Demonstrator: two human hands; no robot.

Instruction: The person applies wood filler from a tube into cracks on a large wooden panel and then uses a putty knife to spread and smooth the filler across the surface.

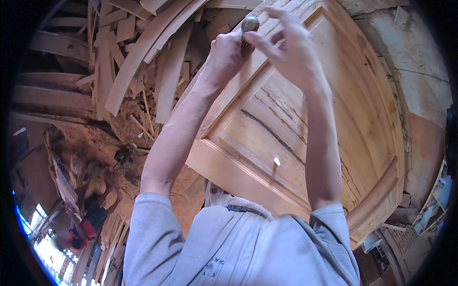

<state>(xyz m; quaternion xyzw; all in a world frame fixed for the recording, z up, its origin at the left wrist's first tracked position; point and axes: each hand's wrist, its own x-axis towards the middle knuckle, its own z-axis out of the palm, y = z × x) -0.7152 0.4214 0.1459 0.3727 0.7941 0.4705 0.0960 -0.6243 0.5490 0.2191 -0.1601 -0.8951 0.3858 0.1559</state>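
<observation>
My left hand is closed around a thing with a rounded, shiny brownish-green end, which pokes out above the fist. The rest of it is hidden, so its kind cannot be told. Just to the right, my right hand is raised with its fingers apart and somewhat blurred. Its thumb tip lies close to the rounded end; whether they touch is unclear. Both hands are over the far end of a panelled wooden door with dark grain streaks. A small white bit shows on the door between my forearms.
Curved planks and offcuts are heaped at the far left, beside the door. Sawdust-brown ground lies to my left. Another person in red is at the lower left. A loose wooden strip rests at the door's near right corner.
</observation>
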